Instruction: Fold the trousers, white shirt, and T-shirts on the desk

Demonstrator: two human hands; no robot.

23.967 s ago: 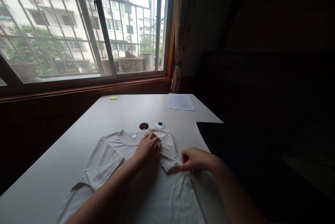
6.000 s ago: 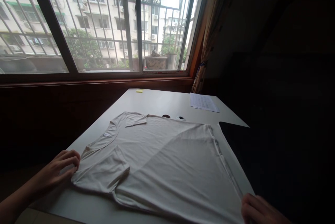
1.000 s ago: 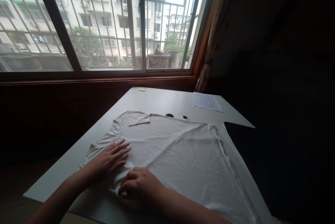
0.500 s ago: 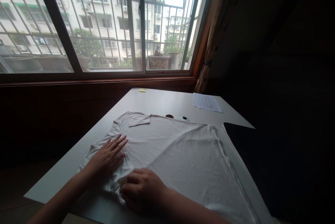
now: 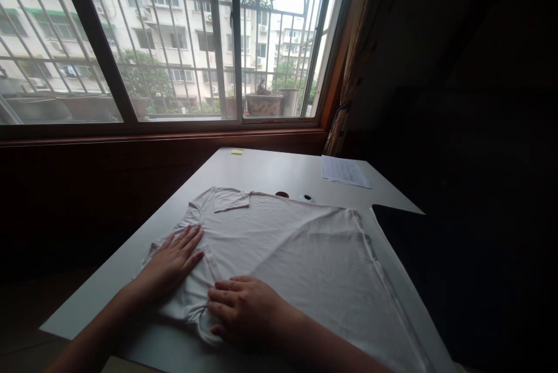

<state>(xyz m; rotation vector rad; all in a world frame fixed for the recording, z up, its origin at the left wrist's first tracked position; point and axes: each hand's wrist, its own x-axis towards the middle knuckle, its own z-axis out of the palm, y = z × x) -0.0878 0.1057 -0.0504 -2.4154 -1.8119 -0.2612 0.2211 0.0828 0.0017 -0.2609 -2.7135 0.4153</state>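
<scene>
A white T-shirt [image 5: 279,245] lies spread over the white table, its neckline to the left and its hem to the right. The far sleeve [image 5: 232,199] is laid inward on the shirt body. My left hand [image 5: 176,257] rests flat near the collar, fingers stretched out over the cloth. Close to the shirt's near edge, my right hand [image 5: 244,306] lies palm down on the fabric with its fingers loosely extended. Wrinkled cloth shows between and below the two hands. What is under my palms is hidden.
On the white table [image 5: 265,167] beyond the shirt are a yellow sticky note [image 5: 237,151], printed papers [image 5: 346,171], a brown round object [image 5: 282,194] and a small white roll-like object [image 5: 307,198]. A barred window and a tied curtain [image 5: 339,126] stand behind. Darkness covers the right side.
My left hand has slid slightly left and flattened on the shirt. My right hand's curled fingers have loosened and spread, shifting a little to the right. The near cloth looks flatter.
</scene>
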